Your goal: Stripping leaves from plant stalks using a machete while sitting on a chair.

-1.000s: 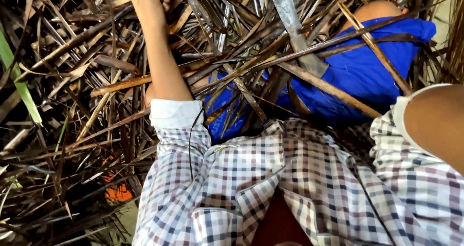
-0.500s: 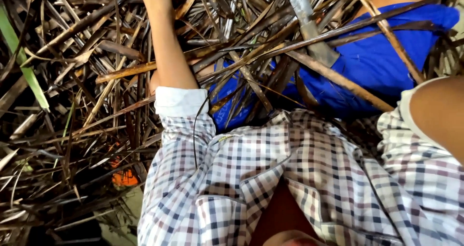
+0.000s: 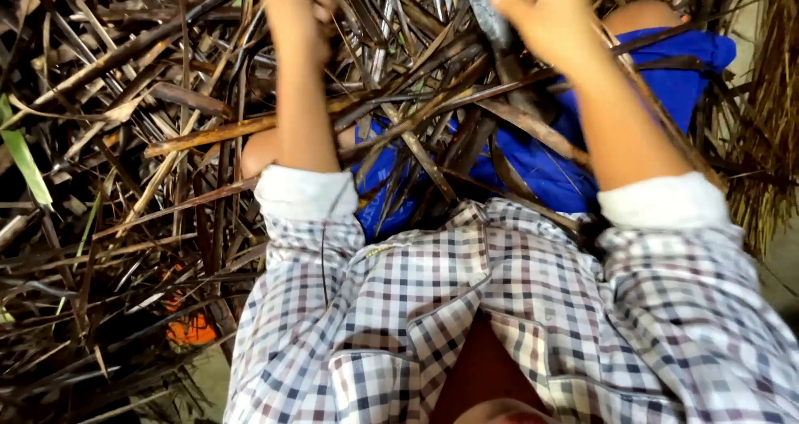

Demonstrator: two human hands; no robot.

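My left hand [image 3: 306,4] reaches far forward to the top edge of the view, its fingers curled around dry brown stalks [image 3: 208,128]; its tips are cut off by the frame. My right hand [image 3: 541,12] is raised in a fist right beside a flat grey blade [image 3: 487,12] that stands among the stalks, and it seems to grip the blade's lower end. Both forearms are bare below rolled checked sleeves [image 3: 666,291]. Blue shorts [image 3: 549,170] and a bare knee [image 3: 641,12] lie under the crossed stalks.
Dry cane stalks and leaves pile thickly over the whole left and top of the view. A green leaf [image 3: 25,162] sticks out at the far left. Something orange [image 3: 190,328] shows low down under the stalks. Straw-like fibres [image 3: 770,141] hang at the right.
My right arm has swung up from the right edge, and its fist now sits at the grey blade. My left arm stays stretched forward into the stalks.
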